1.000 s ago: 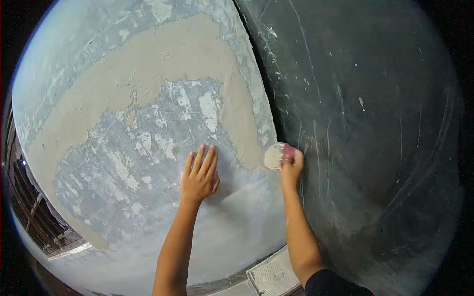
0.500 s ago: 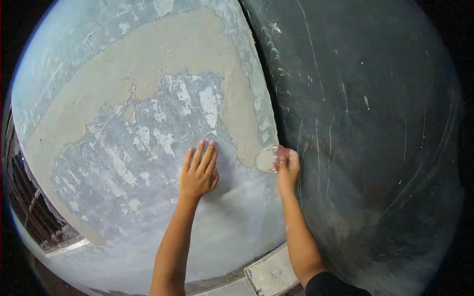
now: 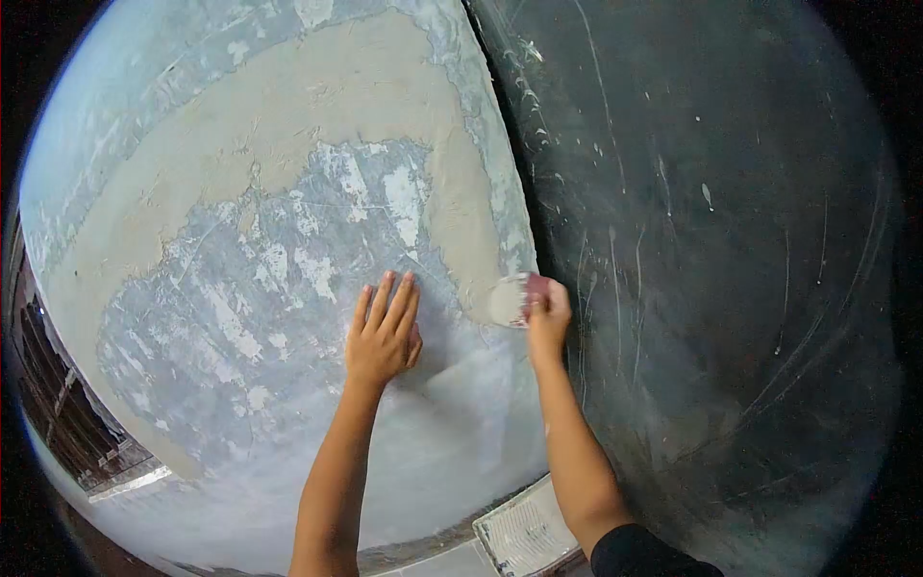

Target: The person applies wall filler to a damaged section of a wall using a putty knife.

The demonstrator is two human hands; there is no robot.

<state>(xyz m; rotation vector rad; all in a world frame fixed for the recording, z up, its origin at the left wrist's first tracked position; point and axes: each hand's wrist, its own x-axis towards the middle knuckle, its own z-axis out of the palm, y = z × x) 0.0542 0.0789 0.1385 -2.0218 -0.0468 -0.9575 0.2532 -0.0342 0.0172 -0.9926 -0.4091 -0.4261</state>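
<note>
In the head view, the right hand (image 3: 549, 313) grips a reddish scraper (image 3: 536, 298), its pale, coated end at the lower tip of the beige filler band (image 3: 466, 207), near the panel's right edge. The left hand (image 3: 382, 337) is open, fingers spread, laid on the grey panel (image 3: 433, 462). A dark surface (image 3: 721, 240) adjoins the panel; a ribbed light (image 3: 527, 531) sits below.
</note>
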